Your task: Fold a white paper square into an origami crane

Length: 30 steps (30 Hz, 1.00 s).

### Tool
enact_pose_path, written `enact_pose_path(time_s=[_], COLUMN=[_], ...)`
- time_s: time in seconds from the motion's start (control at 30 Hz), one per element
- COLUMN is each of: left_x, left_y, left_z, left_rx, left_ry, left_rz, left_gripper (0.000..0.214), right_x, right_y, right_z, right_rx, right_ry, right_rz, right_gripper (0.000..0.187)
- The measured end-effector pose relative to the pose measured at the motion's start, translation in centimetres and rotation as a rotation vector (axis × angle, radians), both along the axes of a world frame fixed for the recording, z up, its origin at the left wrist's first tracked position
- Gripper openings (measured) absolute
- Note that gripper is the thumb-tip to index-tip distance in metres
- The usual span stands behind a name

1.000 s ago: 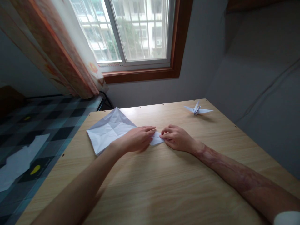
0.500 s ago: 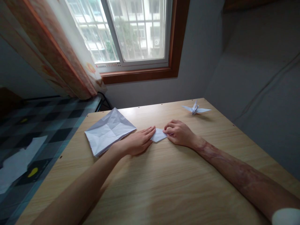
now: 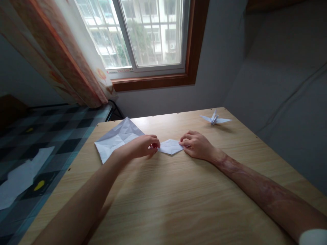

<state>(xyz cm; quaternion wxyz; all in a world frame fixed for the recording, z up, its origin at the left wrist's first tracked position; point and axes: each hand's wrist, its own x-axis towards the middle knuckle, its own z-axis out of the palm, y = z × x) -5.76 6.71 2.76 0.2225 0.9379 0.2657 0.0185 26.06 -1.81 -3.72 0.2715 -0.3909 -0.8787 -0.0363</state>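
Observation:
A small folded white paper (image 3: 169,146), diamond-shaped, lies flat on the wooden table (image 3: 178,197) between my hands. My left hand (image 3: 139,147) pinches its left tip with curled fingers. My right hand (image 3: 195,145) pinches its right tip, fingers bent and resting on the table. Behind my left hand lies a larger creased white sheet (image 3: 115,140), partly unfolded.
A finished white paper crane (image 3: 215,119) stands near the table's far right corner. A window with a wooden frame (image 3: 153,80) and a curtain (image 3: 76,68) are beyond the table. To the left is a checked surface (image 3: 46,136) with white paper (image 3: 20,180) on it.
My left hand went from lying flat over the small paper to pulling back leftward and pinching its left tip. More of the folded paper now shows. My right hand barely moved.

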Motion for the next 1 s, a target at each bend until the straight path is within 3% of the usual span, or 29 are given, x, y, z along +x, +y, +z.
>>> enact_pose_path(time_s=[0.13,0.27,0.4,0.5,0.7,0.9,1.0], left_x=[0.0,0.6,1.8,2.8,3.7,4.1,4.3], left_y=[-0.3,-0.8,-1.7,-2.3,-3.4,-4.9,-5.3], left_z=[0.3,0.0,-1.0,-2.5,-4.9,-4.8,-4.8], left_rx=[0.040,0.213,0.386,0.367,0.294,0.246,0.247], left_ry=[0.044,0.101,0.029,-0.098,-0.147,0.045,0.075], left_rz=[0.044,0.068,-0.013,-0.071,-0.080,-0.034,0.012], left_gripper=[0.015,0.012,0.031,0.047,0.051,0.081,0.088], right_x=[0.0,0.0,0.0,0.0,-0.1,-0.5,-0.7], right_y=[0.0,0.0,0.0,0.0,0.0,-0.4,-0.6], right_z=[0.0,0.0,-0.1,-0.2,-0.2,-0.1,-0.3], right_rx=[-0.005,-0.004,0.005,0.012,0.034,0.053,0.045], right_ry=[0.000,-0.001,-0.002,-0.008,-0.021,-0.076,-0.090], right_rz=[0.001,0.005,0.002,-0.007,-0.049,-0.115,-0.065], right_gripper=[0.018,0.016,0.016,0.016,0.017,0.019,0.029])
